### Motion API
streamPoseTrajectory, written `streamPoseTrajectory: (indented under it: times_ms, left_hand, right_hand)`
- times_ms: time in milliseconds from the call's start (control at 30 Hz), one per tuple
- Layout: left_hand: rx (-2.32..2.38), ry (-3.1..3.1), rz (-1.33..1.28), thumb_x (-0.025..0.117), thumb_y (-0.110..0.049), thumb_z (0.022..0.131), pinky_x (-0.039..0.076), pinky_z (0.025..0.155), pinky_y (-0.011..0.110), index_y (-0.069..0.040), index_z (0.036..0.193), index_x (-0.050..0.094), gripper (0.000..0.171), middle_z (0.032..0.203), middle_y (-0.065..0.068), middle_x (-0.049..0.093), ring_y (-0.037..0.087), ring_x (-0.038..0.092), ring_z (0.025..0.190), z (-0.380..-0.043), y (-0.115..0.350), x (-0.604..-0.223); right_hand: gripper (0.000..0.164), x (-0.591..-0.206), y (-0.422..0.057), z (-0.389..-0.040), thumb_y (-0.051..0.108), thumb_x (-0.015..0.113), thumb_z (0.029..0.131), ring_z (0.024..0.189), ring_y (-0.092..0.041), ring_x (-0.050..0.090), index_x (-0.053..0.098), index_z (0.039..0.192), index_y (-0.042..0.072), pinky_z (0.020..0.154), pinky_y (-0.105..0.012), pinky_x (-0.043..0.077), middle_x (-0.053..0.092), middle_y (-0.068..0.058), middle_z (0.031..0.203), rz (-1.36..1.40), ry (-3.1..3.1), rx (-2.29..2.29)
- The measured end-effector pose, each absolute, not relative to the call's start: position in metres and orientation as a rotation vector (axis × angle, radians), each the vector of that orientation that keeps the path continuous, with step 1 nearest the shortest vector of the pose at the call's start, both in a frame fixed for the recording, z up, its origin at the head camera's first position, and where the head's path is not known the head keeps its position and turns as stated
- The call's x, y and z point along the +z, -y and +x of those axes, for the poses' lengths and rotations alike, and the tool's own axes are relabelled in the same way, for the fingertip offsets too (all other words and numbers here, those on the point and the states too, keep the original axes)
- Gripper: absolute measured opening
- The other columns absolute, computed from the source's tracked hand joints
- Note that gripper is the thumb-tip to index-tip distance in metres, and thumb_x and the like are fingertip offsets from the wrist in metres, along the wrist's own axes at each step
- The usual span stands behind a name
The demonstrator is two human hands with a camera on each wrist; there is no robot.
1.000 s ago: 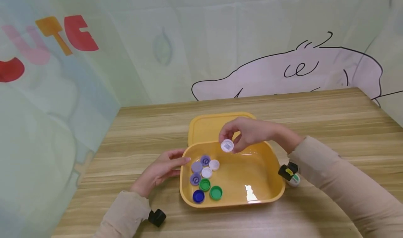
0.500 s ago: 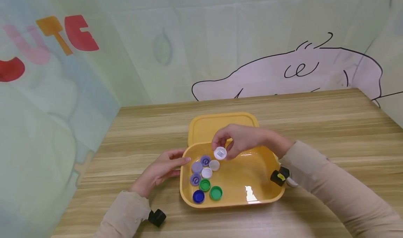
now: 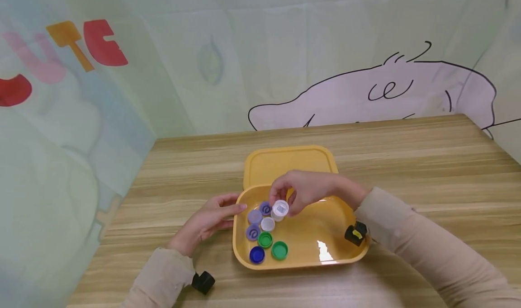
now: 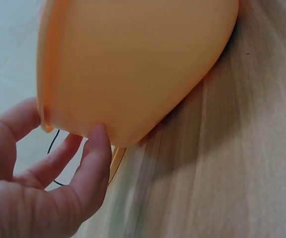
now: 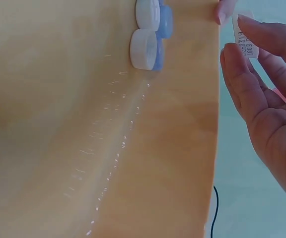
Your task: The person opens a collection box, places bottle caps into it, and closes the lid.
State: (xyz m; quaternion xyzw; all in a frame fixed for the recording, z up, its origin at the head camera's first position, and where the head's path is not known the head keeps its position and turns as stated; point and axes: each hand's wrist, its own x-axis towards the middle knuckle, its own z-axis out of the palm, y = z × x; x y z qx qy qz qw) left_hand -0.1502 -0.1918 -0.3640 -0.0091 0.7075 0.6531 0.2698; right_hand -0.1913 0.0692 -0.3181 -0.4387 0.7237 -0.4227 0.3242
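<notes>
My right hand point(image 3: 305, 188) pinches a white bottle cap point(image 3: 280, 208) between thumb and fingertips, over the left part of a yellow plastic box point(image 3: 301, 235). Printed characters show on this cap point(image 5: 247, 42) in the right wrist view. With the thumb at its rim and fingers against the outer wall, my left hand point(image 3: 211, 220) grips the box's left end. Inside lie purple caps point(image 3: 253, 232), white caps point(image 3: 267, 224), green caps point(image 3: 279, 250) and a dark blue cap point(image 3: 257, 254). The held cap partly covers a white cap beneath it.
A yellow lid point(image 3: 293, 156) lies flat behind the box, partly under its far edge. The wooden table point(image 3: 195, 163) meets a printed cloth backdrop point(image 3: 183, 73) at the back and left. Black wrist cameras point(image 3: 203, 282) stick out from both sleeves.
My right hand has moved left and down with the white cap, toward the other caps in the box. The left hand has stayed in place on the box.
</notes>
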Motion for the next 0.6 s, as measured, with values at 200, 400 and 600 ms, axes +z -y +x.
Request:
streamPoseTrajectory:
  times_ms: [200, 400, 600]
  left_hand:
    - [1.757, -1.911, -0.027, 0.062, -0.016, 0.088, 0.052, 0.085, 0.035, 0.007, 0.134, 0.041, 0.056, 0.123, 0.017, 0.053, 0.017, 0.056, 0.100, -0.150, 0.192, -0.365]
    - [1.755, -1.913, -0.021, 0.062, -0.016, 0.088, 0.052, 0.086, 0.035, 0.007, 0.134, 0.041, 0.056, 0.124, 0.017, 0.052, 0.017, 0.056, 0.102, -0.150, 0.192, -0.364]
    - [1.764, -1.908, -0.031, 0.061, -0.015, 0.088, 0.052, 0.086, 0.036, 0.008, 0.134, 0.041, 0.055, 0.123, 0.017, 0.053, 0.017, 0.056, 0.101, -0.150, 0.192, -0.364]
  right_hand:
    - [0.030, -0.324, -0.068, -0.190, -0.010, 0.068, 0.072, 0.087, -0.016, 0.054, 0.062, 0.098, 0.004, 0.080, -0.033, 0.052, 0.060, -0.003, 0.092, -1.154, -1.894, -1.054]
    - [0.033, -0.333, -0.067, -0.192, -0.011, 0.069, 0.069, 0.085, -0.013, 0.054, 0.062, 0.097, 0.004, 0.080, -0.032, 0.052, 0.059, -0.001, 0.089, -1.170, -1.878, -0.976]
    - [0.035, -0.341, -0.065, -0.192, -0.013, 0.070, 0.066, 0.082, -0.011, 0.054, 0.063, 0.095, 0.005, 0.078, -0.031, 0.052, 0.059, 0.001, 0.086, -1.177, -1.881, -0.896]
